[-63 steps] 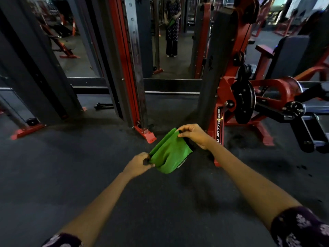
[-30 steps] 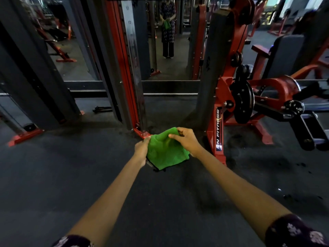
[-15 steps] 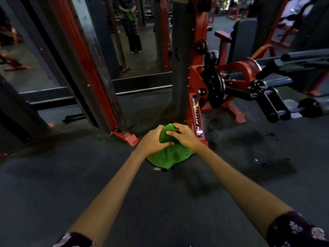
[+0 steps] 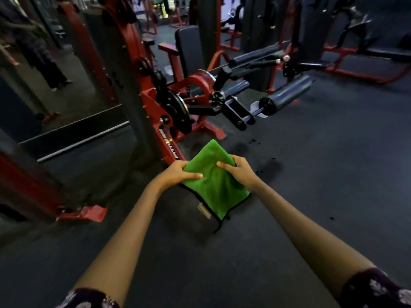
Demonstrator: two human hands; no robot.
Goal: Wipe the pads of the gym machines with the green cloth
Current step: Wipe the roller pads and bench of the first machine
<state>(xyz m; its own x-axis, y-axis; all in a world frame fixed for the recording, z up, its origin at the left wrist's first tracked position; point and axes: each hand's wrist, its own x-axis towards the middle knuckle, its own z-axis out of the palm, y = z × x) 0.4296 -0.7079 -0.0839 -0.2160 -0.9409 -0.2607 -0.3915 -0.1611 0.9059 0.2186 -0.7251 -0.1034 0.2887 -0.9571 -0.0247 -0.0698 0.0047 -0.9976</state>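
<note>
Green cloth (image 4: 213, 181) held mid-air; L hand (image 4: 178, 174) & R hand (image 4: 239, 172) each pinch a side. Roller pad (image 4: 287, 94) far right.

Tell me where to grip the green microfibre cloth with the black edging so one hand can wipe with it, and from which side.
Grip the green microfibre cloth at its bunched upper middle, from above. The left hand and right hand already pinch it there, and the lower corner with the label hangs loose. One palm over that fold would likely leave a flat face for wiping.
</note>
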